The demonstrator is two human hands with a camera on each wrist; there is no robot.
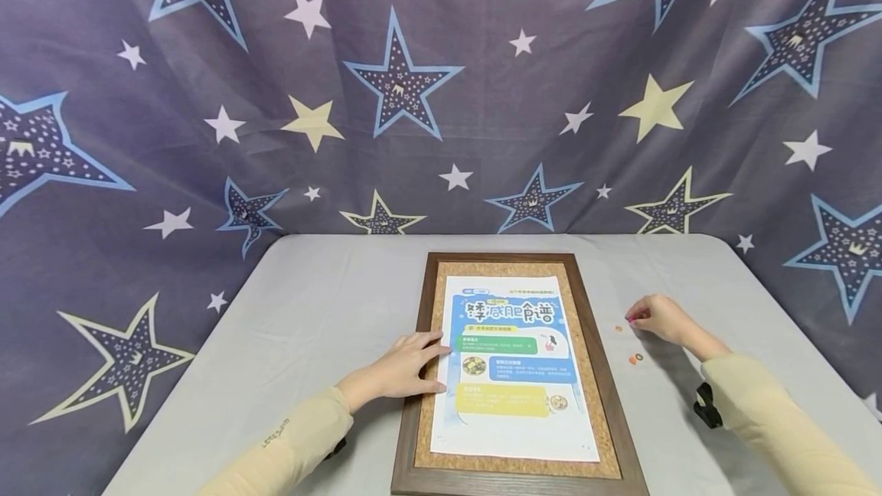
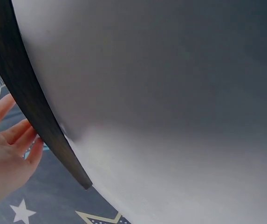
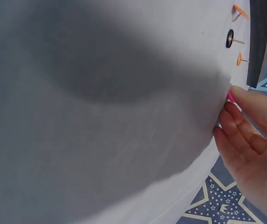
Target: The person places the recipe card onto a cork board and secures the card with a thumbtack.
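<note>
A printed poster (image 1: 513, 436) with coloured panels lies on a cork board (image 1: 424, 435) in a brown wooden frame. My left hand (image 1: 396, 367) rests over the frame's left side with fingers spread, fingertips at the poster's left edge. In the left wrist view, these fingers reach past the dark frame edge (image 2: 35, 102). To the right of the board, my right hand (image 1: 663, 320) pinches a pink thumbtack (image 3: 230, 96) between thumb and fingers, low over the table. Close by lie an orange thumbtack (image 1: 618, 328), a black thumbtack (image 3: 229, 38) and another orange thumbtack (image 1: 632, 360).
The table (image 1: 331, 289) is covered in pale grey and has rounded far corners. A purple-grey curtain (image 1: 441, 159) with stars hangs behind it and along both sides. A black strap (image 1: 706, 406) shows under the right forearm.
</note>
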